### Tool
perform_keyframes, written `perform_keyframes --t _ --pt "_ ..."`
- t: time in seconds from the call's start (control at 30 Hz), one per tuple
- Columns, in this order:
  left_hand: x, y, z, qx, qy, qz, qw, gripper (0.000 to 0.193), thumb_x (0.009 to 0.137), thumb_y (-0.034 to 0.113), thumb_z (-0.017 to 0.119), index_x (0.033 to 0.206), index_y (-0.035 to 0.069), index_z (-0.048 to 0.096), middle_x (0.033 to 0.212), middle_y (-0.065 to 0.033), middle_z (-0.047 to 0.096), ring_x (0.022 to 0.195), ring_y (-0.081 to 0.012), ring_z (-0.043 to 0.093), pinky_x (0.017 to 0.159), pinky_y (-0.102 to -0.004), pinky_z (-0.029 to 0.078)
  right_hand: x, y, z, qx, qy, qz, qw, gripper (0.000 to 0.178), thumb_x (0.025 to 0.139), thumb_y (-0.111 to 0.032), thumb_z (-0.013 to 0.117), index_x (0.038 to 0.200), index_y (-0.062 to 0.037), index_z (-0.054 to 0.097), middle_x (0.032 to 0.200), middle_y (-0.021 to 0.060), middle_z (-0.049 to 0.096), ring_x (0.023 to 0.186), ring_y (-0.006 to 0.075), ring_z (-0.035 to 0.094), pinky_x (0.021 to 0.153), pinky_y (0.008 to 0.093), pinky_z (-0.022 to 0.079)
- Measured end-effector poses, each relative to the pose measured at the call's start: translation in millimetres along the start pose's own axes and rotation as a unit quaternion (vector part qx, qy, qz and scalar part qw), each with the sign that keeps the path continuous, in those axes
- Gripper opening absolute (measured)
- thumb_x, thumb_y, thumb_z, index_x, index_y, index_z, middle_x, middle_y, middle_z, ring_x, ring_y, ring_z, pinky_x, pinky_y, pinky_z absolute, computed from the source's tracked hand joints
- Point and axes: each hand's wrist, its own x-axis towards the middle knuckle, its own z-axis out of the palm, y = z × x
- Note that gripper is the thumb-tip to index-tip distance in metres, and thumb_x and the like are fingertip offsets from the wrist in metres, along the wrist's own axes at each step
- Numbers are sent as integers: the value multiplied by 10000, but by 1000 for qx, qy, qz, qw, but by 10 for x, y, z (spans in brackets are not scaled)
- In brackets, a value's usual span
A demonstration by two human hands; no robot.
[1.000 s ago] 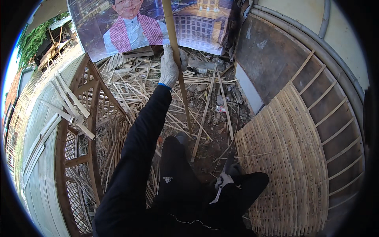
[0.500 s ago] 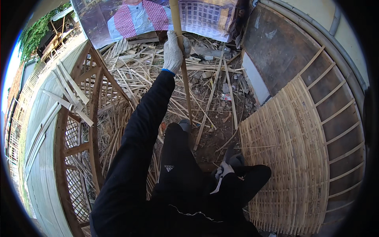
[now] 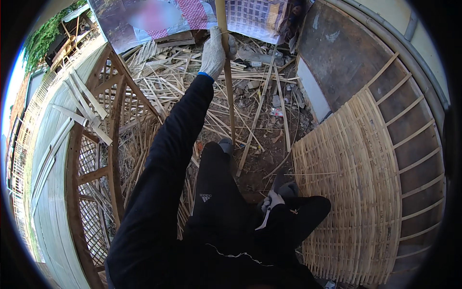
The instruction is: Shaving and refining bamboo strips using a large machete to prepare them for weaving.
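Observation:
My left hand (image 3: 212,55), in a pale knitted glove with a blue cuff, is closed around an upright bamboo pole (image 3: 229,96) near the top of the view. The pole runs down to the ground beside my shoe (image 3: 225,145). My right hand (image 3: 275,199) is low beside my bent leg, closed on a large knife whose dark blade (image 3: 278,182) points up and away. A pale, curved end (image 3: 263,222) sticks out below that hand; whether it is the knife's handle I cannot tell.
A woven bamboo panel (image 3: 346,192) leans on the right, before a dark board (image 3: 346,53). Split bamboo strips (image 3: 168,77) litter the ground ahead. On the left stand a wooden lattice frame (image 3: 115,139) and a pale green ledge (image 3: 48,178) bearing strips. A printed sheet (image 3: 255,19) hangs beyond.
My left hand and the top of the pole have shifted slightly up and to the right in view. My right hand keeps its hold on the knife, nearly in place.

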Motion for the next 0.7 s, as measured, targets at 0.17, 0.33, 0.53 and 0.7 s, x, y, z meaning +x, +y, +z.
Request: perform_keyframes --t 0.17,0.33,0.53,0.7 --pt "20 19 39 7 -34 -11 999 592 1052 595 296 866 89 542 695 -40 555 615 -173 542 624 -326 471 112 28 -45 -14 -11 -2 1000 137 986 -259 568 1021 -158 483 684 11 470 460 124 444 434 333 424" --pt "56 -18 104 -19 -37 -3 999 566 1070 546 298 893 73 556 681 -36 549 625 -182 545 627 -338 479 100 21 -31 -11 -14 -8 1000 143 986 -269 572 1028 -165 485 687 8 476 464 120 444 433 331 424" --pt "99 -90 101 -28 -11 18 999 553 1061 554 332 890 76 552 667 -35 535 589 -180 516 605 -344 462 -36 -42 69 -21 -8 -18 1000 142 984 -269 575 1024 -165 486 688 2 481 463 117 442 428 327 418" --pt "-66 -123 181 -17 32 11 999 614 1022 627 378 820 73 549 616 -6 501 478 -111 445 455 -274 355 -99 -133 1 28 -54 5 998 125 988 -270 568 1017 -178 488 691 -8 488 474 108 448 436 326 425"
